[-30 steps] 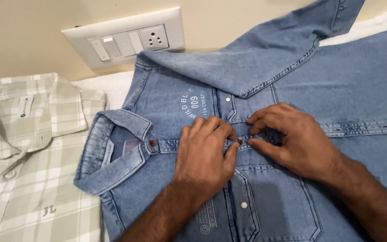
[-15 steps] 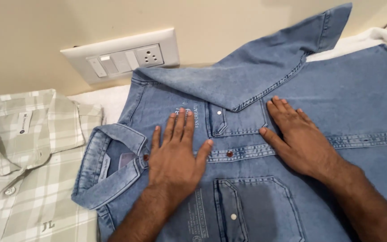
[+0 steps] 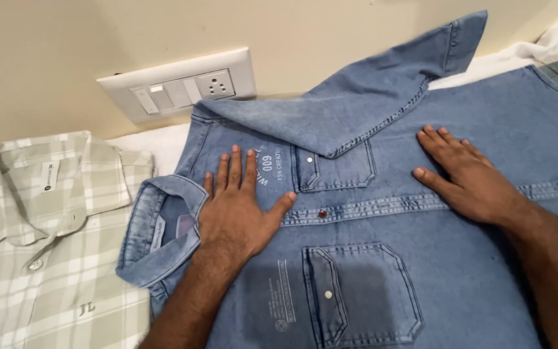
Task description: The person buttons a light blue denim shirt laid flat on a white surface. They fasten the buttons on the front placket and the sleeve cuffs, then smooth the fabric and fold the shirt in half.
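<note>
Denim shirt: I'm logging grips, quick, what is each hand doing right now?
Left hand: open, flat on the denim shirt near its collar, holding nothing.
Right hand: open, flat on the shirt, holding nothing.

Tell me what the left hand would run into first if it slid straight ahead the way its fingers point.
Probably the folded-over sleeve of the denim shirt. The left hand lies flat on the chest, fingers aimed toward the wall, and the sleeve's edge crosses just beyond them; the switch plate comes after.
</note>
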